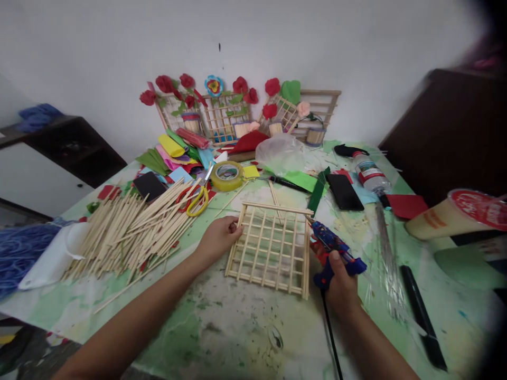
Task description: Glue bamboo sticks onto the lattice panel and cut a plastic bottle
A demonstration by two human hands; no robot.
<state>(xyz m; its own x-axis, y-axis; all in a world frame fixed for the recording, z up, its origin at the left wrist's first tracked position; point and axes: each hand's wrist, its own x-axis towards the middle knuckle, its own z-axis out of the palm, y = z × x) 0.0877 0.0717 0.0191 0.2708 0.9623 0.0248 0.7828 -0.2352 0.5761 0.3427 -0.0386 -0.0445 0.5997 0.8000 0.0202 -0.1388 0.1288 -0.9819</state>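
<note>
1. Head view: Bare hands work a wooden stick lattice (263, 283) at a tabletop (222, 327). The left hand (219, 235) pinches its far left corner between thumb and fingertips; the right hand (343, 287) wraps a blue glue gun (330, 240).

2. Between the hands, the lattice appears well advanced: sticks cross both ways, and rails line its edges. How firmly each joint is bonded cannot be told.

3. Just beyond the right hand, the gun's nozzle meets or nearly meets the far right corner, seemingly the spot receiving attention. Whether fresh glue lies there is too small to tell. A black cord (330, 332) trails from the gun toward the near edge.

4. Left of the left hand, a heap of loose sticks (130, 232) lies unused, with scissors (205, 186) at its far side and a yellow tape roll (217, 182) just beside them.

5. Well beyond both hands, slatted panels (320, 92) lean on the wall among red paper flowers (240, 85) and small stick baskets (192, 125), apparently completed pieces. The lattice in hand bears no flower or basket.
</note>
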